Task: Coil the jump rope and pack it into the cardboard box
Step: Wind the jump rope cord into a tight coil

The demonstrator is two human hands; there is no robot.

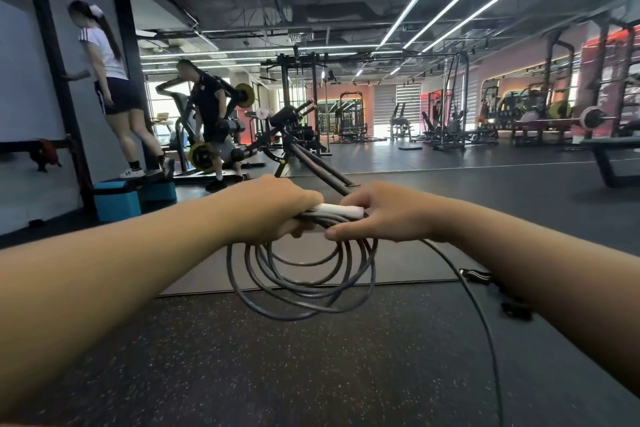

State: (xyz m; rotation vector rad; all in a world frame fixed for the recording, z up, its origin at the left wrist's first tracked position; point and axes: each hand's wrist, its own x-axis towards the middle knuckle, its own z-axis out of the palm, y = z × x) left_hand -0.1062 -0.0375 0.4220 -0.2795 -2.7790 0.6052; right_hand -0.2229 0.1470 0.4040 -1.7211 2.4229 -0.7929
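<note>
A dark grey jump rope (301, 282) hangs in several loops below my hands, in the middle of the head view. Its white handle (337, 210) lies across the top of the bundle, between the two hands. My left hand (268, 210) is closed around the gathered loops and one end of the handle. My right hand (384, 213) grips the handle's other end with the rope. A loose strand (485, 322) runs from under my right hand down to the bottom edge. No cardboard box is in view.
Speckled black rubber floor below, with a grey mat (398, 263) ahead. Small black items (476, 276) lie on the floor to the right. Two people stand at the left by a blue step (117, 199). Weight machines and benches (609, 152) fill the background.
</note>
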